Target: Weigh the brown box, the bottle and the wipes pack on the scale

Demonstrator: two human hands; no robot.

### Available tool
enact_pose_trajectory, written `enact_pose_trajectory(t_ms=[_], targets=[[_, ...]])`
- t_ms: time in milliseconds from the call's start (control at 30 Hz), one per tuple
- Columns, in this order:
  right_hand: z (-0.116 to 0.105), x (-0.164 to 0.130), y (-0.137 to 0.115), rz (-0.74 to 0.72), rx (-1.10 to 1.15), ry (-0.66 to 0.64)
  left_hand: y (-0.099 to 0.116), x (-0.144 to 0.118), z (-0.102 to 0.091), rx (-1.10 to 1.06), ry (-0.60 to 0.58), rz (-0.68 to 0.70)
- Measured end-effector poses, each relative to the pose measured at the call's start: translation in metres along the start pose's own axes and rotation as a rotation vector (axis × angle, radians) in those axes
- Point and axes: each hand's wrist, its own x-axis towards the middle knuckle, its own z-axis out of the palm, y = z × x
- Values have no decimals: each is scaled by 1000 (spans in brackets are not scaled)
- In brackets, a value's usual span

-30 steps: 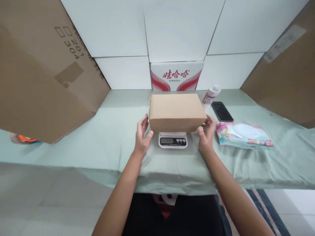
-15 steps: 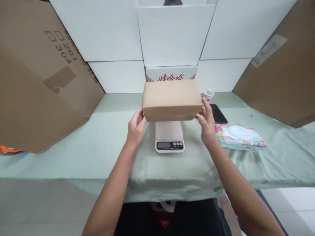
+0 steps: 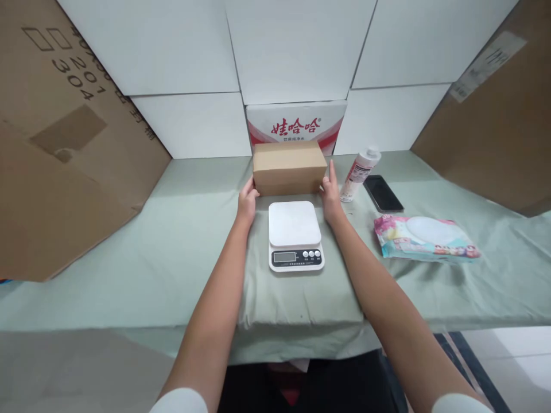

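Observation:
A plain brown cardboard box (image 3: 290, 170) is at the back of the table, just behind a white digital kitchen scale (image 3: 295, 229). My left hand (image 3: 248, 202) grips the box at its left end, thumb in front. At the right end my right hand (image 3: 330, 194) presses against the side, its index finger pointing up along the edge. The scale's white platform is bare, and its display looks blank. Whether the box's underside touches the cloth is hard to make out.
Right of the box stand a white and pink bottle (image 3: 360, 173), a black phone-like slab (image 3: 383, 194) and a wet wipes pack (image 3: 426, 238). Large cardboard panels (image 3: 64, 172) flank both sides. A white carton with red lettering (image 3: 297, 123) stands behind. Green cloth (image 3: 193, 246) covers the table.
Both hands have carried the box away from me and lower, from above the scale to behind it. The scale's platform has come into full view. The camera view has shifted slightly.

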Motion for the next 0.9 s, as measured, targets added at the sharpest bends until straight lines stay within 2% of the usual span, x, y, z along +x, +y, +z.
enact_pose_trajectory(t_ms=[100,167,367,633,733,800,900], targets=[[-3,-7,-3,54,37,87,3,-7,-1,90,119,2],[-6,-12,-6,26,-15,150,6,-13,0,163,182,21],[-7,-18,-11,-52,-150,98,8,-21,3,288,215,72],[0,-9,2,22,-143,7,-10,3,1,120,61,-3],[0,-11,-8,9,-158,-5,-17,9,0,140,-1,-6],[-5,-15,-24,-105,-246,93,-20,10,-1,160,-24,-19],[-24,-20,-46,-266,-453,400,-22,12,-2,147,-10,-61]])
